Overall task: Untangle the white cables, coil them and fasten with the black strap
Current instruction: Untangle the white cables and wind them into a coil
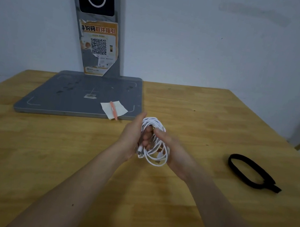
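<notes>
A bundle of white cables (155, 145) is looped into a rough coil and held above the middle of the wooden table (60, 150). My left hand (131, 139) grips the coil's left side, its fingers curled through the loops. From the right, my right hand (174, 152) holds the coil with the thumb over the top strands. Some connector ends show inside the loops. The black strap (252, 171) lies flat on the table to the right, formed into an open loop with its tail end at the right, well apart from both hands.
A grey flat base (73, 97) with an upright post (98, 26) carrying a screen and an orange QR poster stands at the back left. A white paper slip (115, 109) with a pink pen (113, 110) lies on its front corner. The table's right edge runs near the strap.
</notes>
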